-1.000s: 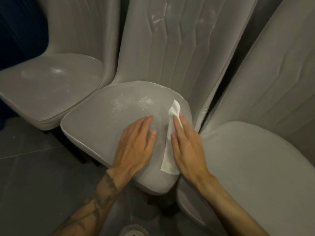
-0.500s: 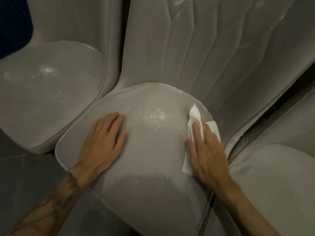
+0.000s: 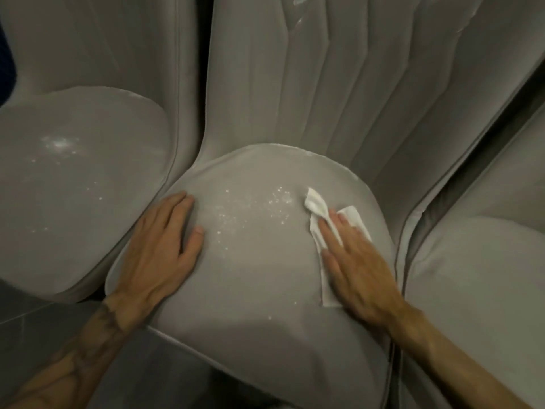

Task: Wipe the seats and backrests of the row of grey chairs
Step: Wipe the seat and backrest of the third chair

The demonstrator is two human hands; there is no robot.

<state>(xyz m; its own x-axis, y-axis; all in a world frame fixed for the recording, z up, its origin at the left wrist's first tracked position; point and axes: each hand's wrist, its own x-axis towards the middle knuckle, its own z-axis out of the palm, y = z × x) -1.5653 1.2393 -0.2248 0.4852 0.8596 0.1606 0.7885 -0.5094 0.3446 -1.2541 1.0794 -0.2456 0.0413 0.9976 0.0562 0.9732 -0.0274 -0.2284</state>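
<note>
Three grey chairs stand side by side. On the middle seat [image 3: 259, 278] a white wipe [image 3: 317, 205] lies near the right edge, toward the rear, flat against the upholstery with one folded corner pointing at the backrest [image 3: 295, 84]. The right hand [image 3: 356, 267] rests on top of the wipe: its grip is open, fingers straight and pressing the wipe down. The left hand [image 3: 160, 252] lies flat at the seat's left edge, grip likewise open, palm down, holding nothing. Between the two hands, scattered white specks [image 3: 277, 202] mark the centre and rear of the seat. The left seat [image 3: 88, 202] touches the middle one and carries similar specks near its centre. The right seat [image 3: 472, 276] stands just beside, separated by a narrow dark gap. Dark floor [image 3: 23, 305] shows at lower left.
</note>
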